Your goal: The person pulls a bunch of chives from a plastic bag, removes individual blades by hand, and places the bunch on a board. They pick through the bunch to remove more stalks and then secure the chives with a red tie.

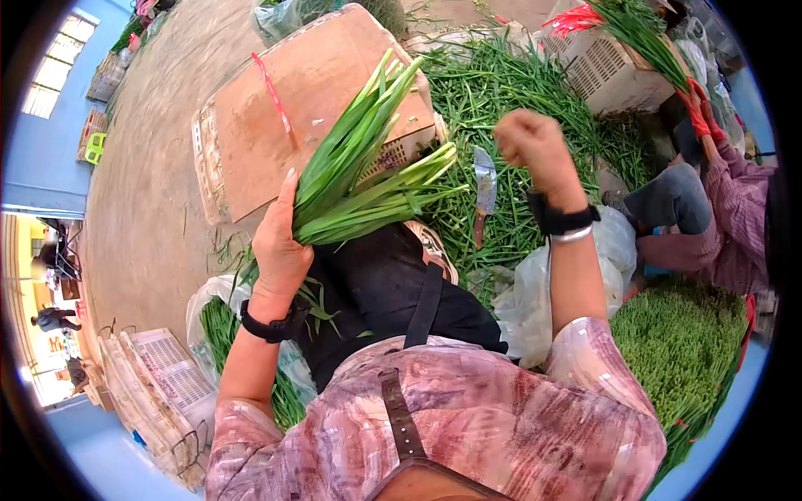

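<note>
A bunch of garlic chives [351, 171] with long flat leaves and paler ends is gripped in my left hand [280, 230], fanned out over my lap towards the upper right. My right hand [530, 142] is raised over the leaf heap, fingers curled into a fist; whatever it may hold is hidden. Below and left of that fist lies a broad-bladed knife [484, 184] with a wooden handle, on top of the heap of loose green leaves [493, 92]. Neither hand touches the knife.
A cardboard-topped crate [242, 125] with a red tie stands ahead of me. Bagged greens [219, 330] sit at my left, stacked crates [163, 376] farther out. At right are a plastic bag [535, 292], budded stems [681, 342] and a seated person [739, 209] in red gloves holding greens.
</note>
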Tool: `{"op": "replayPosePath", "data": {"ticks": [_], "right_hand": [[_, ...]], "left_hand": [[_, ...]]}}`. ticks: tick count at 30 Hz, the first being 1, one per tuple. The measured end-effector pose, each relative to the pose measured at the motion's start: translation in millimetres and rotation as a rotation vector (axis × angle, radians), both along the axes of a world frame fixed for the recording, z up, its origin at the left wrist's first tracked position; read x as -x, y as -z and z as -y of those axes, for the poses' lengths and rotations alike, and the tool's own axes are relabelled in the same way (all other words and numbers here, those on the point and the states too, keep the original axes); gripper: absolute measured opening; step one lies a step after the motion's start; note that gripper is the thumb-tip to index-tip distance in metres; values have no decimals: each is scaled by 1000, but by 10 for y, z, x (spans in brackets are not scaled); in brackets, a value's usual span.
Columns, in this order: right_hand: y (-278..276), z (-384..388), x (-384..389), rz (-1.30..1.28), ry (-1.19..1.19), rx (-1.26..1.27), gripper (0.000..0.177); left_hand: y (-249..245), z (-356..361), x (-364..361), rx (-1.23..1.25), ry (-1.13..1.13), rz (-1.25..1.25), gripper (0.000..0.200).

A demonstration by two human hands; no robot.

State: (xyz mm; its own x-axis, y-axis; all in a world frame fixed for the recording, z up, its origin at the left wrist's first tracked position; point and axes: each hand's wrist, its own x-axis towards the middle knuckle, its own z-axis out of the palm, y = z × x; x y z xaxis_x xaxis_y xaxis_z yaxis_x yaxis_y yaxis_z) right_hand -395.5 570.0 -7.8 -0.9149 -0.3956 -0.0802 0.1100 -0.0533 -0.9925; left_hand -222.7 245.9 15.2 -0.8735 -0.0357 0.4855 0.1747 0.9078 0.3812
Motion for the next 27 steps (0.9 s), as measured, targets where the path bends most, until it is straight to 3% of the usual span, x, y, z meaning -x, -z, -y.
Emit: {"op": "replayPosePath", "data": {"ticks": [2,3,6,8,11,14,16,17,19,20,22,24,25,27], "right_hand": [[-100,382,-329,-184,-173,-403,31],[-172,547,-522,-381,-134,-558,39],[37,880,-736,-333,-94,-692,47],[286,1028,-804,-448,46,-646,36],[142,979,-913,-340,-122,-368,25],[-323,594,-933,153,-677,122,18],[-398,347,-722,256,-871,115,18],[-318,338,-625,-70,-626,-129,17],[-254,355,-373,-830,-190,-952,26],[-257,387,-277,-768,-94,-841,28],[-289,604,-38,-507,-325,-565,26],[-64,892,21,-734,-482,-588,25],[216,1036,102,-806,-561,-417,22],[107,1113,60,-616,-708,-346,21]], "left_hand": [[11,-5,8,-62,2,76,64],[1,-22,21,-69,-5,77,64],[-12,-61,13,-71,-31,58,64],[-5,-37,8,-44,-28,30,64],[-14,10,-1,-3,-44,-2,65],[-6,70,1,42,-40,-69,65],[9,118,-18,32,-58,-34,67],[9,136,-24,28,-66,-19,68],[-13,145,-31,80,-48,-66,70],[-29,143,-28,107,-38,-90,71],[-68,132,-1,120,-4,-145,73],[-103,127,37,104,17,-189,74],[-109,125,44,79,17,-200,74],[-137,163,63,66,9,-204,75]]}}
